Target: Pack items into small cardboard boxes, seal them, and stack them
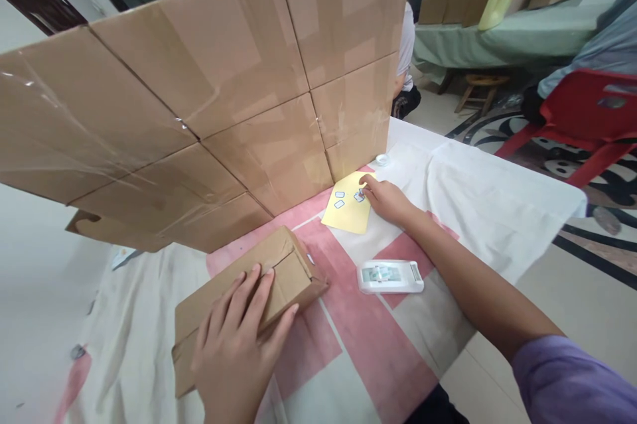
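My left hand (239, 344) lies spread, palm down, over a closed brown cardboard box (283, 278) on the table. Farther off to the right, my right hand (391, 202) has its fingertips pinched at the edge of a small blue-outlined sticker (358, 196) on a yellow sheet (348, 219). Whether that sticker is lifted is too small to tell. Another blue-outlined sticker (339, 204) shows on the left part of the sheet. Between the box and my right forearm rests a white plastic case (391, 277) with a clear window.
Behind the sheet and box stands a tall wall of taped cardboard boxes (249, 66). A pink and white cloth (343, 304) covers the table. A small white round item (382, 160) lies near the wall's right end. Beyond are a red chair (587, 119) and a seated person (407, 46).
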`<state>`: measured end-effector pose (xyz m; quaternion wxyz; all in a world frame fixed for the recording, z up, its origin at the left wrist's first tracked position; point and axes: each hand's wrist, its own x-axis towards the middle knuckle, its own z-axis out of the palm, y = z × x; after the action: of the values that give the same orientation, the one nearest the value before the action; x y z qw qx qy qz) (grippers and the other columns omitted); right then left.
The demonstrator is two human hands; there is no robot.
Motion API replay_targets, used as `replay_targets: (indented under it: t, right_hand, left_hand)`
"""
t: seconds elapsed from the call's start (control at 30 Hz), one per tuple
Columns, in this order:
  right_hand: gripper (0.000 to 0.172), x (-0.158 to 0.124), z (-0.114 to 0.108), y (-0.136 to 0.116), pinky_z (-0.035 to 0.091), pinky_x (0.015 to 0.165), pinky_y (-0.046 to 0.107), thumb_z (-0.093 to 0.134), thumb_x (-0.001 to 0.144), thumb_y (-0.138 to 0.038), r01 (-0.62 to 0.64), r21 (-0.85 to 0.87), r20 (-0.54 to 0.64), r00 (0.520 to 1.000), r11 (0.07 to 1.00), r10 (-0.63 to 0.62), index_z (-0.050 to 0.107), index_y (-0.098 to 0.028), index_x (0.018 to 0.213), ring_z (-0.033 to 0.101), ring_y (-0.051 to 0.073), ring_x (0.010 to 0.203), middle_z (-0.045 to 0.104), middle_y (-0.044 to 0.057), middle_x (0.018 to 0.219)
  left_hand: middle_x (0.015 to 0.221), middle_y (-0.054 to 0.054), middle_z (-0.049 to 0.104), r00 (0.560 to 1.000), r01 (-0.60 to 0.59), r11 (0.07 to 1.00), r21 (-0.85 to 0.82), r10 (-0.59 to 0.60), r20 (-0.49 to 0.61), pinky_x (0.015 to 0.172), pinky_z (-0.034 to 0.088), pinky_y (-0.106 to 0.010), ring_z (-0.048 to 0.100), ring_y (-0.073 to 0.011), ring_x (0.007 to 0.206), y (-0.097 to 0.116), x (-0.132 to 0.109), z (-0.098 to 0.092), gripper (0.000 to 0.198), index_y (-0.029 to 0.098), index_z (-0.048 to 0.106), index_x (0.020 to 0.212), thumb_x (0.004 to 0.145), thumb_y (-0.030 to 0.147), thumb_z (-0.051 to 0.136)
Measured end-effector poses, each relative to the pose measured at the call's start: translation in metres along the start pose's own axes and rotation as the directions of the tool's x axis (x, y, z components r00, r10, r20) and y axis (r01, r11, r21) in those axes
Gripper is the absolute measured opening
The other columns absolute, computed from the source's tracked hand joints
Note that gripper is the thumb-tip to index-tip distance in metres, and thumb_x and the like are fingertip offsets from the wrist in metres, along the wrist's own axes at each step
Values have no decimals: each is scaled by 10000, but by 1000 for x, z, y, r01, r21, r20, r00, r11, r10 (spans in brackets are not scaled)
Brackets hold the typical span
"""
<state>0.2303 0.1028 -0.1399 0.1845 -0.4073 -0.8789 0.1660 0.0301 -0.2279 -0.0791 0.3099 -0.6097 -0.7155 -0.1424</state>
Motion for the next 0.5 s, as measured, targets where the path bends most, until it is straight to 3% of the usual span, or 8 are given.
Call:
replay_targets:
  t: [0.07, 0.13, 0.23, 0.33, 0.4, 0.5]
  right_hand:
    - [250, -1, -4, 0, 417, 719, 283, 482, 995, -185, 32, 120, -51, 998, 992, -26, 548, -195, 1236, 693, 242, 900, 783, 84, 1014]
    - [189, -4, -8, -3, 443, 734, 282, 503, 970, -167, 99, 229, -78, 993, 968, -83, 603, -201, 1126, 695, 214, 861, 785, 61, 998]
    - [141, -14, -17, -19, 462, 716, 277, 521, 955, -186, 236, 357, -101, 972, 904, -214, 661, -201, 952, 684, 190, 830, 769, 57, 1012]
    - [179, -29, -31, -43, 480, 719, 283, 514, 967, -200, 358, 452, -127, 933, 817, -338, 683, -201, 908, 675, 187, 851, 753, 58, 1011]
    - [199, -41, -42, -58, 494, 734, 289, 503, 985, -201, 401, 486, -138, 912, 777, -385, 694, -211, 932, 680, 182, 839, 755, 45, 977]
    - [214, -58, -55, -75, 515, 758, 286, 523, 1003, -208, 415, 532, -121, 900, 738, -418, 686, -254, 1134, 706, 176, 862, 765, 21, 1001]
  left_hand:
    - [1350, -66, 691, 1000, -12, 1000, -14, 12, 4, 954, 478, -419, 669, -308, 1144, -6, 1, 0, 601, 256, 573, 1423, 866, 429, 719]
    - [1343, -62, 694, 999, -41, 998, -51, 42, 26, 949, 481, -419, 671, -308, 1149, -19, 1, -1, 583, 266, 577, 1416, 877, 447, 703]
    - [1362, -60, 683, 983, -137, 980, -146, 153, 102, 925, 493, -405, 667, -301, 1172, -50, -3, -4, 611, 295, 558, 1431, 870, 488, 701]
    - [1401, -78, 652, 955, -179, 941, -288, 237, 180, 974, 484, -422, 636, -308, 1237, -80, -8, -12, 639, 314, 535, 1446, 863, 509, 707]
    - [1405, -89, 646, 946, -149, 925, -350, 237, 221, 1029, 464, -450, 613, -318, 1274, -89, -11, -17, 615, 314, 550, 1427, 864, 502, 711]
    - [1387, -80, 660, 942, -109, 923, -369, 214, 257, 1049, 459, -454, 604, -313, 1289, -87, -12, -22, 566, 318, 592, 1378, 853, 473, 735]
